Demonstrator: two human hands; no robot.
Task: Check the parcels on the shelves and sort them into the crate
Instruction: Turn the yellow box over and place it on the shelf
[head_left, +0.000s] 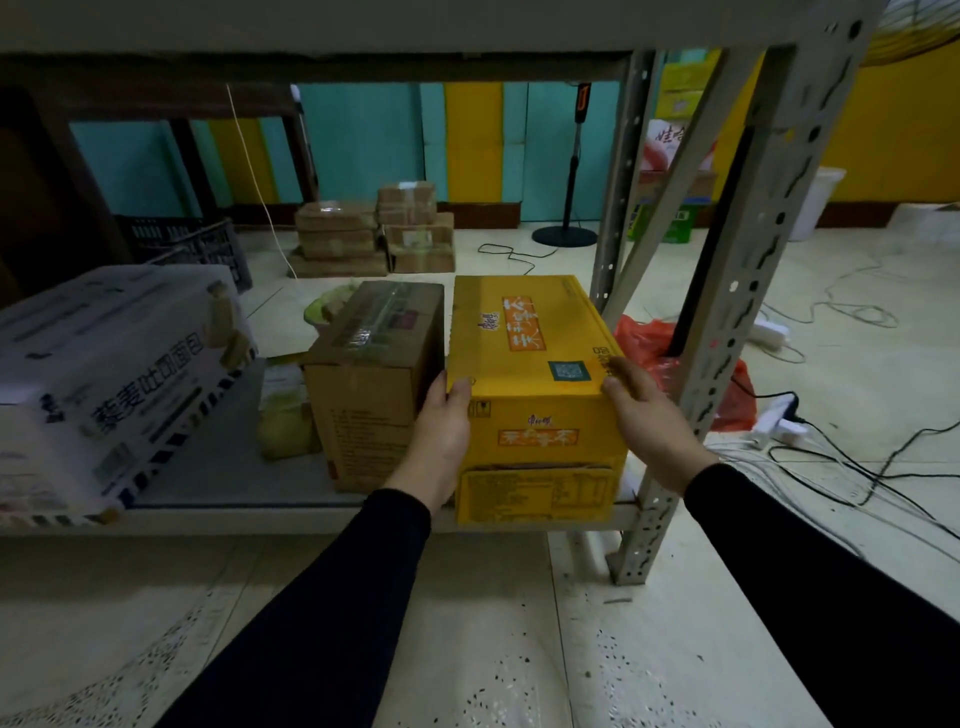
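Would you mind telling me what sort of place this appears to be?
Probably a small storeroom or parcel depot: a slotted metal shelf rack holds cartons such as the yellow box, taped brown parcels are stacked on the floor, and a dark plastic crate sits behind.

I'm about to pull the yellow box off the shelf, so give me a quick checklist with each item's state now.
1. Left hand on the yellow box: ok, thumb over the top left edge.
2. Right hand on the box: ok, at its right top edge.
3. Gap to the brown box: not ok, they sit very close.
4. Clear of the post: ok, a gap shows.
5. Floor in front: ok.
6. Crate ready: cannot tell.
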